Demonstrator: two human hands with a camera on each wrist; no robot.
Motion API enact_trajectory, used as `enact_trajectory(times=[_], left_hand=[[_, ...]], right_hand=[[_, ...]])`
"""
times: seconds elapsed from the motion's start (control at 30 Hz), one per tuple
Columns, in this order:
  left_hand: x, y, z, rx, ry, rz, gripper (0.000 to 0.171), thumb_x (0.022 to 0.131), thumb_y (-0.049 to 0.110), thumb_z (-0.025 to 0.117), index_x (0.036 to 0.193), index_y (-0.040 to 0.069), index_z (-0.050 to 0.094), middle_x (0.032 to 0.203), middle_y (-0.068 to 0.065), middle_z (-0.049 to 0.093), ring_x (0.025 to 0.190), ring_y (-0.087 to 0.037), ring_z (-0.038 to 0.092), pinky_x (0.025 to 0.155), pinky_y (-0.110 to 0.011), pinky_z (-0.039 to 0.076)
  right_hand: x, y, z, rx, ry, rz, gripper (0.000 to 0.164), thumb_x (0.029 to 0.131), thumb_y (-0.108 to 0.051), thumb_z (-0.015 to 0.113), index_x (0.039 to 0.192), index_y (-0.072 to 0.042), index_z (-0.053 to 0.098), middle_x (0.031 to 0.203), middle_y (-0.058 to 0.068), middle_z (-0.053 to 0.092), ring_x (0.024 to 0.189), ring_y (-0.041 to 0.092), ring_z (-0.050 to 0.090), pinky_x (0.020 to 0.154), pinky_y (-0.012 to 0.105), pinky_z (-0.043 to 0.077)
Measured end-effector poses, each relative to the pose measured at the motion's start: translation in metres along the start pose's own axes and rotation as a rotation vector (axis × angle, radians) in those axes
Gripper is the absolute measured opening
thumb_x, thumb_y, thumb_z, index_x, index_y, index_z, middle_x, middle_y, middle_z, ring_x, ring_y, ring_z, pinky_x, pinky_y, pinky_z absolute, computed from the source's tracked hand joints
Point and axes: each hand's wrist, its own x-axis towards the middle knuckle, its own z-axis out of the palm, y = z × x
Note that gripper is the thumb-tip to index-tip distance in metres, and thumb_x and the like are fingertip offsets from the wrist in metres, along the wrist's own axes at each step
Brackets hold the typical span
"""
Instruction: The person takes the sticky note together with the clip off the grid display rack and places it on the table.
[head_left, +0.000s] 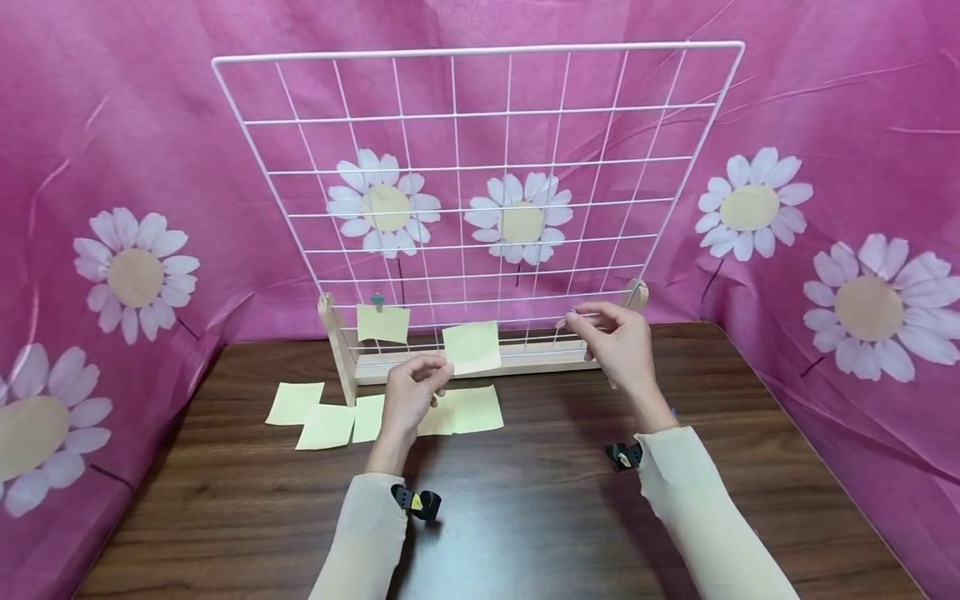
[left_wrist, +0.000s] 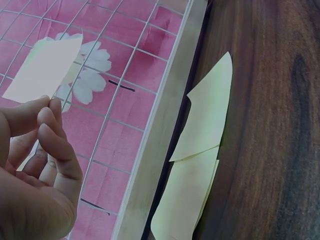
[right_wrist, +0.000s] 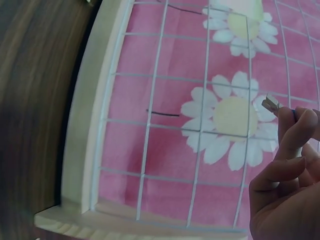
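Note:
My left hand [head_left: 411, 392] pinches a yellow sticky note [head_left: 471, 346] by its lower left corner, holding it up before the white wire grid [head_left: 480, 161]. In the left wrist view the note [left_wrist: 46, 70] looks washed out by light. Between thumb and fingertips, my right hand [head_left: 617, 343] holds a small clip [right_wrist: 270, 105] in front of the grid, to the right of the note and apart from it. Another sticky note [head_left: 383, 323] hangs low on the grid's left side under a teal clip [head_left: 377, 301].
Several loose sticky notes [head_left: 326, 427] lie on the dark wooden table [head_left: 510, 517] left of centre, partly behind my left hand. A pale wooden stand [head_left: 540, 360] carries the grid. Pink cloth with daisies [head_left: 862, 83] surrounds the table's back and sides.

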Motion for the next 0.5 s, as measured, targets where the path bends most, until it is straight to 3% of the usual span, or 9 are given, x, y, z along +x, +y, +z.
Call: enact_trajectory(times=[0.27, 0.5], left_hand=[[-0.002, -0.003, 0.0, 0.064, -0.013, 0.002, 0.015, 0.091, 0.009, 0.076, 0.102, -0.001, 0.076, 0.08, -0.003, 0.069, 0.059, -0.011, 0.054, 0.05, -0.021, 0.043], [-0.004, -0.005, 0.0, 0.104, 0.005, 0.005, 0.016, 0.091, 0.007, 0.075, 0.102, -0.003, 0.077, 0.082, -0.004, 0.07, 0.059, -0.01, 0.055, 0.051, -0.02, 0.041]], right_hand=[[0.001, 0.047, -0.016, -0.037, 0.054, 0.079, 0.021, 0.091, -0.009, 0.076, 0.104, 0.007, 0.074, 0.081, 0.012, 0.075, 0.04, 0.01, 0.054, 0.04, 0.021, 0.045], [-0.003, 0.059, -0.026, -0.078, 0.047, 0.085, 0.021, 0.093, -0.012, 0.075, 0.104, 0.005, 0.074, 0.082, 0.012, 0.076, 0.042, 0.01, 0.057, 0.039, 0.021, 0.045]])
